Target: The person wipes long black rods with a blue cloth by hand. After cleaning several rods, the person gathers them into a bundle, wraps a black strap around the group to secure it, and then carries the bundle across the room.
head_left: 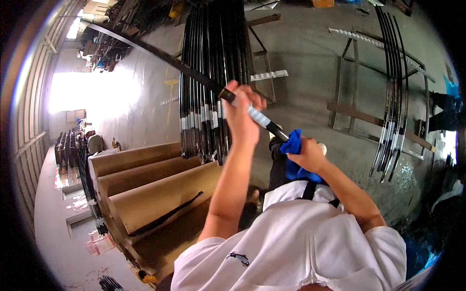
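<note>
A long dark pole (199, 76) runs slantwise from the far upper left down to my body, with a white-wrapped section (258, 116) near its close end. My left hand (241, 114) is closed round the pole just above that section; its fingers are slightly blurred. In my right hand (310, 156) a blue cloth (292, 144) is bunched against the pole's near end. The cloth hides the very tip, and part of it hangs below my fingers.
Beyond my left hand, a dense row of dark poles (206, 58) lies on a metal stand. More poles (392, 97) rest across a rack (357, 115) at the right. Large brown rolls (160, 189) lie at the lower left, with a black strip (167, 214) on one.
</note>
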Tool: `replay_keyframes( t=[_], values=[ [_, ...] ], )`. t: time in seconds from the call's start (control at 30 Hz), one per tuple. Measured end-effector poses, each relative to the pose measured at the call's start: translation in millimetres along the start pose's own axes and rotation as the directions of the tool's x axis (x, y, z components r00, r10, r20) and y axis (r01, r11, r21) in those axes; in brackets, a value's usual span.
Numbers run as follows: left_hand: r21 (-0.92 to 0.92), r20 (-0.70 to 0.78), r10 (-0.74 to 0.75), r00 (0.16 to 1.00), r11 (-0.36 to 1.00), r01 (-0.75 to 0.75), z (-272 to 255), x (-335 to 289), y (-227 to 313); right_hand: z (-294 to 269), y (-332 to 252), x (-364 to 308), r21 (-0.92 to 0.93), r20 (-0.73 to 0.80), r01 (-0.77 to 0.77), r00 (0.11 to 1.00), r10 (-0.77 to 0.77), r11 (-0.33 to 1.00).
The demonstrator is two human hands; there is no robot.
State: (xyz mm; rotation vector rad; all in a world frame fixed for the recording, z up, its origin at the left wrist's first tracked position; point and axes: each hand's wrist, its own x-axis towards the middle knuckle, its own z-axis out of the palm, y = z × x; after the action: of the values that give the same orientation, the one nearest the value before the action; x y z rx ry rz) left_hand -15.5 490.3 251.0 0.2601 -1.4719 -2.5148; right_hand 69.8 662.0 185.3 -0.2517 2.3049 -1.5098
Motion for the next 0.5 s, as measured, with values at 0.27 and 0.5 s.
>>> replay_keyframes(
  t=[0.27, 0.5],
  values=[
    [0.662, -0.209, 0.013, 0.978, 0.738, 0.131, -73.8, 102.5, -13.7, 8.3, 110.3, -44.3, -0.047, 0.217, -0.266, 0.938, 0.270, 0.963],
    [0.998, -0.044, -0.014, 0.999, -0.034, 0.044, -154.9, 104.2, -164.4, -26.5, 133.6, -69.8, 0.499, -0.142, -0.629, 0.620, 0.772, 0.596]
  ],
)
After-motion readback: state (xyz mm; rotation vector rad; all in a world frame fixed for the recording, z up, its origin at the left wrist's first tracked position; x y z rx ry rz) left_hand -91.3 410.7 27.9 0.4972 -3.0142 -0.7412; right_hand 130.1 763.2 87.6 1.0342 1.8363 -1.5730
